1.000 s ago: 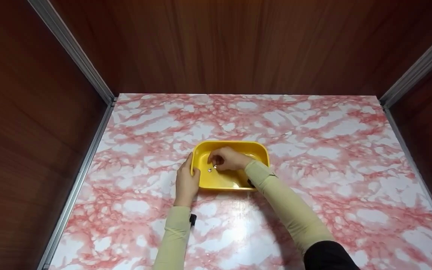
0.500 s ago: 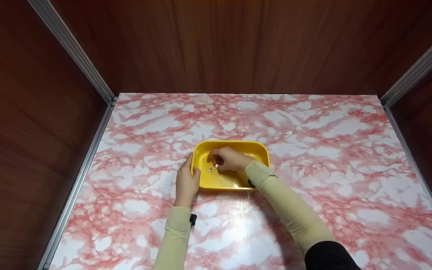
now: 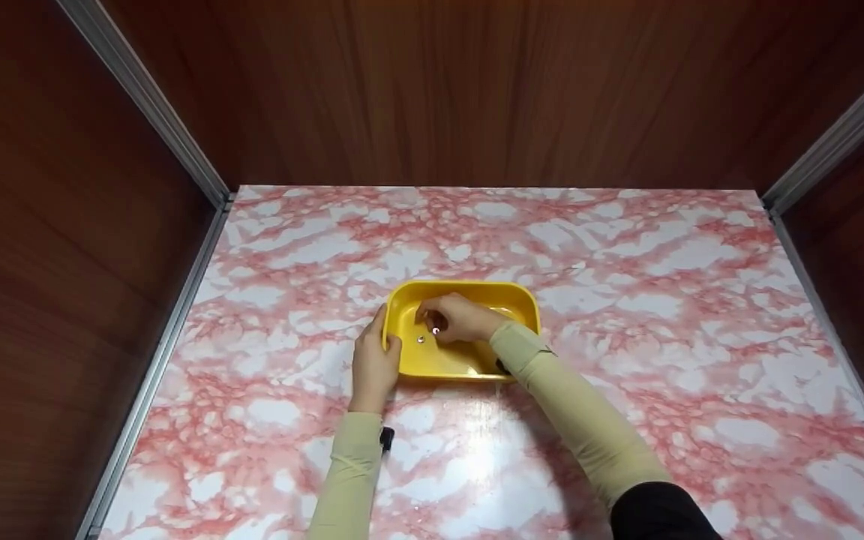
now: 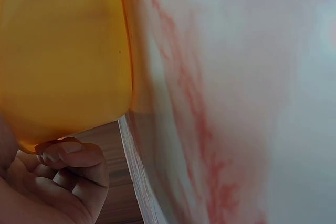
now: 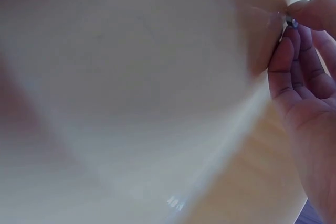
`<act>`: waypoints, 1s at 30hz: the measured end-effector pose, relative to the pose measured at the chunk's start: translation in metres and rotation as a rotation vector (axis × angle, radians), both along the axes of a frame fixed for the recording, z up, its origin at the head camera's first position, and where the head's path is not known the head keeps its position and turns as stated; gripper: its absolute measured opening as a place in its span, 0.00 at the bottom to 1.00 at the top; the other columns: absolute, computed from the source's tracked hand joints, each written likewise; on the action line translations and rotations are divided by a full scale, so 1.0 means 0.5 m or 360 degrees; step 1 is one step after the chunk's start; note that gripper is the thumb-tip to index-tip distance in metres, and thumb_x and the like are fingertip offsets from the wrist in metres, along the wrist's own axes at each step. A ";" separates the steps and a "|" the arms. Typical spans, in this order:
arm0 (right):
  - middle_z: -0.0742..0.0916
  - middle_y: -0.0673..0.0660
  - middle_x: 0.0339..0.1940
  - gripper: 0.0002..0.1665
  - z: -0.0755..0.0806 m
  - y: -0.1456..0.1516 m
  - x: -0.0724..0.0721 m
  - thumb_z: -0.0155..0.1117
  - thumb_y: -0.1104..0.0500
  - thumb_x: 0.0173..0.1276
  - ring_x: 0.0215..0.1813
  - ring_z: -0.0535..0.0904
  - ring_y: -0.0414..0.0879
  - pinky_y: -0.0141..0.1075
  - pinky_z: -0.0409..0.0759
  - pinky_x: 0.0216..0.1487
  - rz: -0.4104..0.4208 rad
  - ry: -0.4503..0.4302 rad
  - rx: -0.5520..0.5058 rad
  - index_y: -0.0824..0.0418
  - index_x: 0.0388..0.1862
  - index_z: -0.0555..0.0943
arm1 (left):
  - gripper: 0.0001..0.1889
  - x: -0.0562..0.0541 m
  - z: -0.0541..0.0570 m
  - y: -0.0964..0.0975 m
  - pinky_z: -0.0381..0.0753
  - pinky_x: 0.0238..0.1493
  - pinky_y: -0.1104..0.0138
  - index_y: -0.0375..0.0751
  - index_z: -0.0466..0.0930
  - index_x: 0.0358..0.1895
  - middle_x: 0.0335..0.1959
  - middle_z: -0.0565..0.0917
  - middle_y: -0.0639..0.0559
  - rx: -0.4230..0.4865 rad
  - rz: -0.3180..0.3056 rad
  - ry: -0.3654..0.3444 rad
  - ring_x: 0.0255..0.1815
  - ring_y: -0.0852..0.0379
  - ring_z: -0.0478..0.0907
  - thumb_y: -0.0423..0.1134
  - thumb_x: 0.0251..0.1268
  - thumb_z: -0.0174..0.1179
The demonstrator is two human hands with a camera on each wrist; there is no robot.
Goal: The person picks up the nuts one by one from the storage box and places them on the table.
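A yellow plastic tub [image 3: 469, 367] with rounded corners sits on the table. My left hand [image 3: 374, 367] grips its left wall, thumb over the rim and fingers along the outside; the left wrist view shows the curled fingers [image 4: 84, 156] at the tub's corner. Inside the tub, my right hand [image 3: 462, 318] pinches a small silvery faceted piece [image 5: 292, 21], nut-like, between thumb and fingertips. A second small metal piece [image 3: 421, 340] lies on the tub floor just left of those fingers.
The table [image 3: 672, 330] has a red and white marbled top. Brown wood-grain panels stand at the back [image 3: 477, 90], left and right, with grey metal rails [image 3: 147, 97] at the corners.
The small piece in my right fingertips has shifted slightly up and right with a small turn. My left hand, the tub and the other piece stay practically where they were.
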State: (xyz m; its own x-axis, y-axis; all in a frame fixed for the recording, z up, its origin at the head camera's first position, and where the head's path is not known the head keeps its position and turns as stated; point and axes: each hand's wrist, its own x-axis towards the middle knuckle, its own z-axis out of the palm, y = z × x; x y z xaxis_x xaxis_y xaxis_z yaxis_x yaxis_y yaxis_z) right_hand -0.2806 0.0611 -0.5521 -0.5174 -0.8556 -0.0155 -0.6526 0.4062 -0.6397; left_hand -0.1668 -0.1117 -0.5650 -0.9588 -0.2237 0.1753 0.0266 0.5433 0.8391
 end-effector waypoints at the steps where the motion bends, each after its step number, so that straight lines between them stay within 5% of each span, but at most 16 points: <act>1: 0.83 0.59 0.33 0.19 0.001 0.000 0.000 0.66 0.73 0.54 0.32 0.73 0.42 0.32 0.72 0.34 -0.0002 0.0007 0.0004 0.68 0.46 0.80 | 0.29 0.000 0.000 0.000 0.73 0.57 0.56 0.34 0.65 0.69 0.58 0.76 0.37 0.0000 0.0003 0.0002 0.54 0.47 0.75 0.26 0.62 0.54; 30: 0.84 0.55 0.33 0.20 0.008 0.008 0.004 0.64 0.71 0.56 0.33 0.75 0.41 0.32 0.75 0.35 -0.0045 -0.0031 -0.0003 0.67 0.50 0.79 | 0.28 -0.001 -0.004 -0.001 0.74 0.57 0.56 0.34 0.65 0.69 0.58 0.76 0.36 0.0003 -0.0018 0.0014 0.53 0.47 0.75 0.27 0.63 0.53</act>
